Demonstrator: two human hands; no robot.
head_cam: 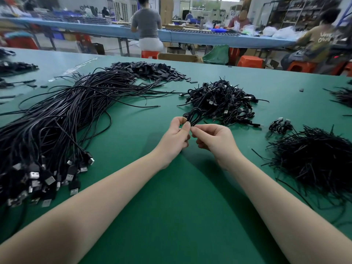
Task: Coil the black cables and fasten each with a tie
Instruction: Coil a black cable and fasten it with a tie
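black coiled cable [194,117] pinched by left hand [176,136] and right hand [213,140] above green table [171,206], loose cables [57,121] left, ties [314,161] right, finished coils [221,101] beyond

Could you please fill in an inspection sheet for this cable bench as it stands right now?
Surface: green table mat, bare in front of the person.
Job's things: coiled cable held by both hands; uncoiled cable bundle at left with USB plugs toward the person; finished coils pile ahead; tie pile at right.
Clutter: heap of small black pieces at the far side.
Grippers: left hand grips the coil; right hand pinches at the coil's near end, a tie cannot be made out.
Cables: no others beyond the job's own.
Surroundings: seated workers at a blue bench, orange stools.
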